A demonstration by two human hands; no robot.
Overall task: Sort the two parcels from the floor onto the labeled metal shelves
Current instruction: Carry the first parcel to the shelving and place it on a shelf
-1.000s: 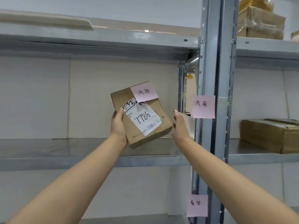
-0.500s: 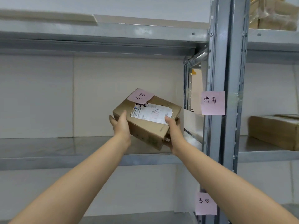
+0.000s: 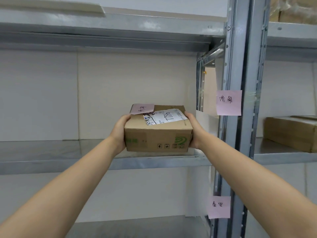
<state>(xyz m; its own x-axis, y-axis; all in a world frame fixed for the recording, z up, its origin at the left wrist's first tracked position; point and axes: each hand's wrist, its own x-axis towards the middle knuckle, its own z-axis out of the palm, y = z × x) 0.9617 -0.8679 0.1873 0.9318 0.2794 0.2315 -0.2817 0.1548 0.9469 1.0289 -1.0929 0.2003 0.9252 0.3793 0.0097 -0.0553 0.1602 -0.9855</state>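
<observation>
A brown cardboard parcel point(image 3: 157, 134) lies flat at the right end of the middle metal shelf point(image 3: 51, 155), its base at the shelf surface. On top it carries a white label reading 7786 and a pink sticky note. My left hand point(image 3: 120, 131) grips its left side and my right hand point(image 3: 193, 129) grips its right side. A pink shelf label point(image 3: 229, 102) is stuck on the upright post just right of the parcel, level with this shelf. The second parcel is out of view.
The grey upright post point(image 3: 240, 117) stands right of my right hand. A second pink label point(image 3: 219, 207) marks the shelf below. Cardboard boxes point(image 3: 291, 133) lie on the neighbouring rack's shelf at right, with more wrapped boxes above. A shelf overhangs the parcel.
The parcel has turned from tilted and upright-facing to lying flat and has come down to the shelf. My right hand, free a second ago, now holds its right side.
</observation>
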